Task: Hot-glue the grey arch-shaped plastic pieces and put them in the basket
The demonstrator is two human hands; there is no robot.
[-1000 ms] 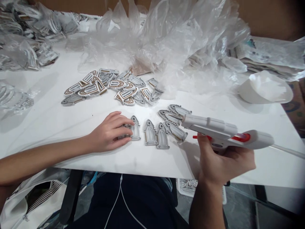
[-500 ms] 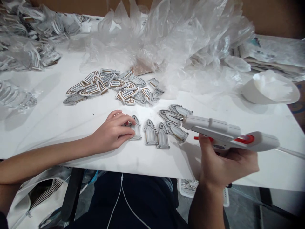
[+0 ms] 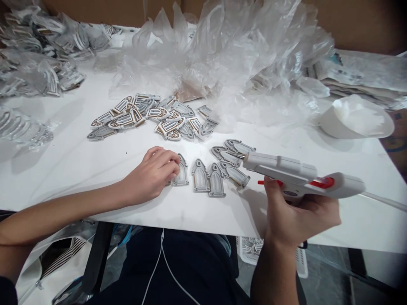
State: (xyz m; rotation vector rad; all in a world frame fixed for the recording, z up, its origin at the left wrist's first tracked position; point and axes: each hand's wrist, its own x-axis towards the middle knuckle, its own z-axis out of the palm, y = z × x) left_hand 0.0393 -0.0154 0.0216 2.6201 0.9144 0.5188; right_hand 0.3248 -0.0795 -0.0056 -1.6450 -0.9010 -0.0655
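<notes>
My right hand (image 3: 302,216) is wrapped round the grip of a white hot glue gun (image 3: 282,167) with a red trigger and a cord at the back. Its metal nozzle points left, over several grey arched window-shaped pieces (image 3: 235,174). My left hand (image 3: 157,173) rests on the table with curled fingers pressed together. Whatever is between the fingertips is hidden. Against them stands one arched piece (image 3: 182,171), and a sliver of another shows beneath the fingers. Two more arched pieces (image 3: 201,177) lie side by side between my hands.
Behind my hands is a heap of white-and-gold arched pieces (image 3: 127,116). Crumpled clear plastic bags (image 3: 235,55) pile up at the back, and bagged pieces (image 3: 47,38) sit far left. A white bowl (image 3: 337,123) stands right on the white table (image 3: 127,212).
My left fingers have curled in closer beside the arched piece, hiding the gap between thumb and fingers. The glue gun stays over the same pieces, and the view has shifted slightly.
</notes>
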